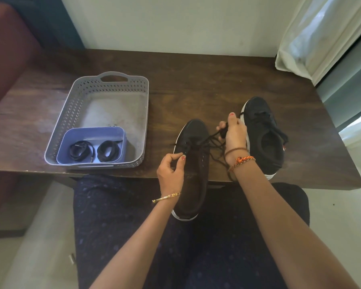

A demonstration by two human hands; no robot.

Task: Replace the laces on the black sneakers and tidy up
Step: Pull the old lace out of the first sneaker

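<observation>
Black lace [212, 140] ran taut from the near sneaker [193, 163], half off the table [196, 80], both the left hand [171, 174] and right hand [234, 134] pinching it; a snagged eyelet might drag the shoe off.

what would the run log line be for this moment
step: unlacing near sneaker | left hand: pinches lace at eyelet | right hand: pulls lace | spare laces: in tub

You face a dark wood table [196, 80] against a pale wall [175, 21], a white curtain [321, 34] at your right, a red sofa [6, 49] left, pale floor [29, 257] below.
</observation>
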